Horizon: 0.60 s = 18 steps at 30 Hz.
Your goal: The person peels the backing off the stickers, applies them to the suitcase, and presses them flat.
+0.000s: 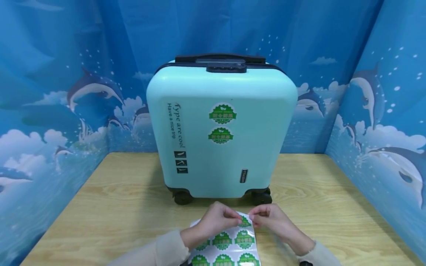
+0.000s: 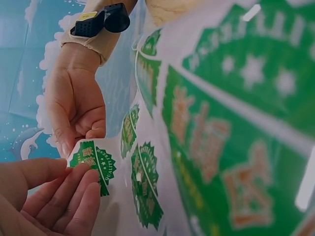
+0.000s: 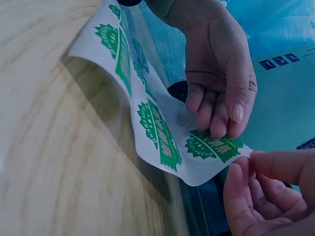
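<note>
A white sticker sheet (image 1: pixel 232 235) printed with green scalloped round stickers is held up before a mint suitcase (image 1: pixel 199 147). My left hand (image 1: pixel 221 220) pinches the sheet's top part, thumb and fingertips at the top right sticker (image 2: pixel 91 160). At the sheet's top right corner, my right hand (image 1: pixel 275 221) pinches the edge beside that same sticker. Both hands' fingertips are close together in the right wrist view, where the sheet (image 3: pixel 142 142) curves and bends below them. Two matching green stickers (image 1: pixel 222 113) are on the suitcase front, one above the other.
The suitcase stands upright on black wheels (image 1: pixel 182 198) on a wood-grain table (image 1: pixel 116 207), its black handle (image 1: pixel 219 58) on top. Blue curtains (image 1: pixel 133 33) with dolphins and clouds enclose the back and both sides.
</note>
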Available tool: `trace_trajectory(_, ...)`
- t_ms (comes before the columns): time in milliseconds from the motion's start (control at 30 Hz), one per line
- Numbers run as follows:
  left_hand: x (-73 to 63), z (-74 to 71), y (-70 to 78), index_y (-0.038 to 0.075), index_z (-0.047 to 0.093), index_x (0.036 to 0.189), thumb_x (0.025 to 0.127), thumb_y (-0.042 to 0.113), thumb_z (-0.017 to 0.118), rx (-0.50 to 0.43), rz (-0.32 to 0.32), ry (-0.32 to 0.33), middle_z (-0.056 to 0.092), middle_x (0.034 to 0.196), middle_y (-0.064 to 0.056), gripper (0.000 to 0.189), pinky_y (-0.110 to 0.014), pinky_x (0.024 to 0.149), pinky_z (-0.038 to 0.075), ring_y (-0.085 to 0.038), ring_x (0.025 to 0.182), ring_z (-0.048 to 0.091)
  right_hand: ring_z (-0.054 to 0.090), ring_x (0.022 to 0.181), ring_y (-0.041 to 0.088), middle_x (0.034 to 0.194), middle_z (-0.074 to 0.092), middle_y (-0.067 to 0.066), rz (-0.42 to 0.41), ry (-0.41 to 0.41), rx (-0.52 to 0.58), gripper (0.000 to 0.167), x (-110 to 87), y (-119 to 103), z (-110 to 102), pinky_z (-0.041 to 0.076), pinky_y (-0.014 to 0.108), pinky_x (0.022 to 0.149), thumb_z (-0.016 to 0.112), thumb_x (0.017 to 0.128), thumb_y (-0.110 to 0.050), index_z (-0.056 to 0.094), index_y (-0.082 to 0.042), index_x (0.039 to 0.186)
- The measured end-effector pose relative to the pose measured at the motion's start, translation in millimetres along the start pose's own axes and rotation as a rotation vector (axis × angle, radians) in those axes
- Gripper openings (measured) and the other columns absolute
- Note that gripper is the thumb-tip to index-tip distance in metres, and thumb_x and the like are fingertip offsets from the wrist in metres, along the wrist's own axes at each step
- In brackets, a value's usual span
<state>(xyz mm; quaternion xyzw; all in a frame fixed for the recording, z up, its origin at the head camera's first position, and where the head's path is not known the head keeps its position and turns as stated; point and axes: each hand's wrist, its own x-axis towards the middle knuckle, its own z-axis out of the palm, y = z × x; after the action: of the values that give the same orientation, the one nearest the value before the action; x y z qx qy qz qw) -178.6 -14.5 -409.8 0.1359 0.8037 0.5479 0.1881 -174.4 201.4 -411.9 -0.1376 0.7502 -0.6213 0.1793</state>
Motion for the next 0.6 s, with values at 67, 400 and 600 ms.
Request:
trace_trajectory(67,-0.7,-0.7,-0.4,0.016,0.074,0.082,0.079,0.018,0.075,0.001,-0.001,0.003,0.070,0.084,0.006,0.004,-0.026,0.068,0.053,-0.009,0.075,0.062,0.065,0.077,0.013,0.091,0.068,0.016,0.003,0.001,-0.005,0.025,0.0,-0.4,0.8,0.056,0.027,0.072,0.059,0.089,-0.002,0.058,0.017,0.104)
trace_trajectory(400,-1.2,-6.3,1.2,0.015,0.075,0.085,0.079,0.018,0.076,-0.018,-0.029,0.039,0.070,0.082,0.004,0.007,-0.026,0.062,0.052,-0.010,0.072,0.062,0.063,0.080,0.016,0.091,0.067,0.011,0.029,0.036,-0.011,0.024,1.1,0.9,-0.8,0.055,0.029,0.073,0.058,0.090,-0.005,0.057,0.015,0.104)
trace_trajectory(600,0.5,-5.9,0.2,0.014,0.075,0.085,0.079,0.018,0.075,-0.023,-0.027,0.022,0.070,0.081,0.004,0.007,-0.026,0.062,0.053,-0.010,0.070,0.062,0.062,0.078,0.014,0.087,0.066,0.007,0.020,0.029,-0.013,0.023,2.2,1.3,0.0,0.054,0.028,0.074,0.058,0.087,-0.004,0.057,0.014,0.101)
